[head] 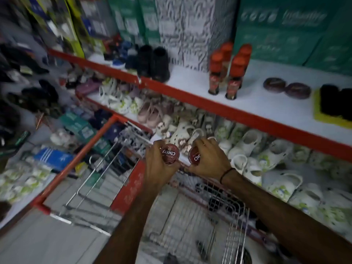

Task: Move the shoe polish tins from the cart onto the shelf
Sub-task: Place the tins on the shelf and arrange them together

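My left hand (158, 166) grips a round dark red shoe polish tin (170, 153) with white lettering on its lid. My right hand (208, 159) grips a second red tin (194, 156), partly covered by the fingers. Both hands hover side by side above the wire cart (85, 149) with its red frame. On the white upper shelf (247, 100) two dark red tins (274, 84) (298, 90) lie flat at the right, well above and right of my hands.
Several orange-capped polish bottles (231, 73) stand on the upper shelf left of the tins. Black brushes on a yellow pad (333, 103) sit at its right end. Green boxes (285, 29) line the back. White clogs (266, 155) fill the lower shelf beside the cart.
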The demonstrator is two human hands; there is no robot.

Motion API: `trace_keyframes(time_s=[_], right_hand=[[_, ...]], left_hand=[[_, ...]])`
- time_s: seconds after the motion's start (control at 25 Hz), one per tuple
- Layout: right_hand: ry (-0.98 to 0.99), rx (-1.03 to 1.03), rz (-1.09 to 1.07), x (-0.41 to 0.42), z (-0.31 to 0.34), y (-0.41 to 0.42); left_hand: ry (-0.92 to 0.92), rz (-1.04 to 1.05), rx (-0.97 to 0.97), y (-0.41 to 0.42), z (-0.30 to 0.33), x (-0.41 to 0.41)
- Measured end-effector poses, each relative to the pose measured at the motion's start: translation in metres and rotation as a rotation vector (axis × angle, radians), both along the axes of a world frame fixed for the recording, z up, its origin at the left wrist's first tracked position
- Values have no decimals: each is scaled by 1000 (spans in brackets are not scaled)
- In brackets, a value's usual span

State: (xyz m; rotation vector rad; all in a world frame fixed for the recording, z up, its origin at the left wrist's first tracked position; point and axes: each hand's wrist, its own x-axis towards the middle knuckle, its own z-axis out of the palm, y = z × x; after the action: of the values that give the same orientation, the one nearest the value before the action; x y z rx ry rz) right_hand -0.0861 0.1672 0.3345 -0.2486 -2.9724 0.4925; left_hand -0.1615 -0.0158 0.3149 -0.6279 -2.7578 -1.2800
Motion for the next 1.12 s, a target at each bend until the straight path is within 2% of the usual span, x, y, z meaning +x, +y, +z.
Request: trace_keyframes(time_s=[0.12,0.2,0.32,0.44,0.52,0.68,0.84,0.92,1.04,1.12], right_hand=[[195,105,-106,15,76,41],[244,103,-189,31,110,73],[199,90,-381,57,137,128],[120,119,-521,73,139,173],[53,125,-570,77,134,194],[30,186,-541,74,120,220],[81,327,-490,68,109,241],[51,328,-480,65,108,253],[66,301,-470,60,116,278],[2,273,-439,57,124,291]], left_hand=[[168,-119,81,47,61,-5],[214,-197,137,89,89,-4],[224,-315,171,164,116,3],[185,-436,94,226,120,14],[139,-447,36,258,116,20],[127,-496,-121,297,113,16],[257,-556,-212,318,120,5],[235,-573,-243,328,123,-4],[306,-649,-273,351,128,-24],[319,-705,-390,363,132,-35]])
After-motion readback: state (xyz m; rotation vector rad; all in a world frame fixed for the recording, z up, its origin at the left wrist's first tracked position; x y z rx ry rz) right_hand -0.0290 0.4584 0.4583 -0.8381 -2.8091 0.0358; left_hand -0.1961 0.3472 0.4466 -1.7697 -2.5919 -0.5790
